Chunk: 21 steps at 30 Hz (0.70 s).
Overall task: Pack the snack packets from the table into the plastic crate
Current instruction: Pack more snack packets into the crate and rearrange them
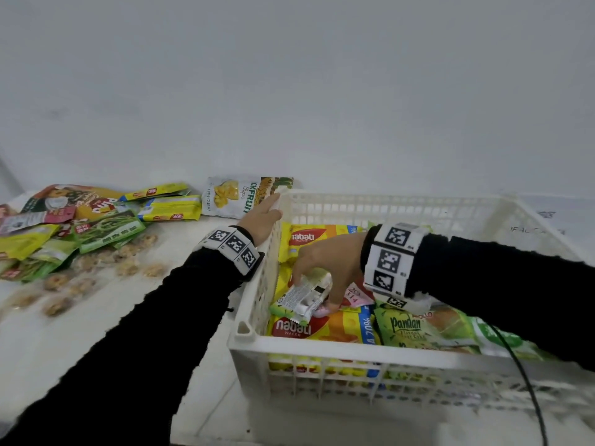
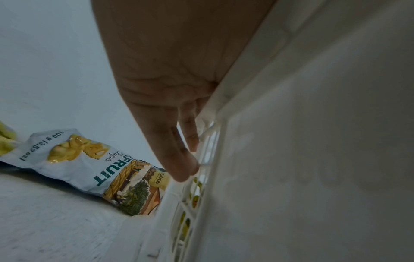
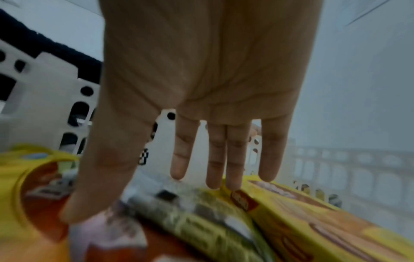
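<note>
Crate: 2 yellow packs (image 1: 309, 328) read "nabati WAFER"; near one also "70%". Green pack (image 1: 415, 326): "pandan". Pink pack (image 1: 354, 296): "314". Table: white bag (image 2: 89, 164) "FRUIT", "Chips", "100 g (3.53 oz)". Yellow bars (image 1: 172, 212): small "nabati" logo.

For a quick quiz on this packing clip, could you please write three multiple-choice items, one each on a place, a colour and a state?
1. Where does the jackfruit chips bag lie?
A. In the crate
B. On the table, beside the crate's far left corner
C. In the right hand

2. What colour is the crate?
A. White
B. Blue
C. Black

3. What is the left hand doing?
A. Pinching a packet
B. Hanging in the air
C. Resting with straight fingers against the crate's left wall

Answers:
1 B, the head view shows the bag on the table outside the crate.
2 A, its lattice walls are white.
3 C, the left wrist view shows straight fingers on the lattice.
</note>
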### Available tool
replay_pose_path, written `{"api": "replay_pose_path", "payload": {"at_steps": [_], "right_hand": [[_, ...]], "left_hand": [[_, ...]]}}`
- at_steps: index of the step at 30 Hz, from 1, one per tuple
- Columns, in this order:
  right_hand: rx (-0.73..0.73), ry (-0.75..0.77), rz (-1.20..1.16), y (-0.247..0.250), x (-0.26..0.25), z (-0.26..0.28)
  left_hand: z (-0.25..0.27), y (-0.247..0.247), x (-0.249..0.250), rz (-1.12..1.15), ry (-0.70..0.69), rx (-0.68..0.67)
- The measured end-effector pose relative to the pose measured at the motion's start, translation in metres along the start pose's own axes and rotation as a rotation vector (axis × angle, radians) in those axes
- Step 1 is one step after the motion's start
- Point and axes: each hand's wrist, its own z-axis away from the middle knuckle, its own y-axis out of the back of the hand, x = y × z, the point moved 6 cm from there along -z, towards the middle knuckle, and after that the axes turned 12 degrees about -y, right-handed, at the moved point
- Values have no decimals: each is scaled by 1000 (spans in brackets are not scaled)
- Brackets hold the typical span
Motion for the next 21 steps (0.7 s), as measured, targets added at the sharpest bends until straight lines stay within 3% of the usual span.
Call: {"api": "replay_pose_path", "payload": {"at_steps": [5, 11, 16, 21], "right_hand": [[222, 19, -31, -1, -1, 5], [485, -51, -417, 36, 39, 49], [319, -293, -1057, 9, 108, 74], [185, -578, -884, -45, 144, 85]], "left_hand": [[2, 0, 2, -7, 0, -6], [3, 0, 4, -53, 10, -9], [1, 1, 3, -83, 8, -11], [-1, 3, 0, -111, 13, -16]]}}
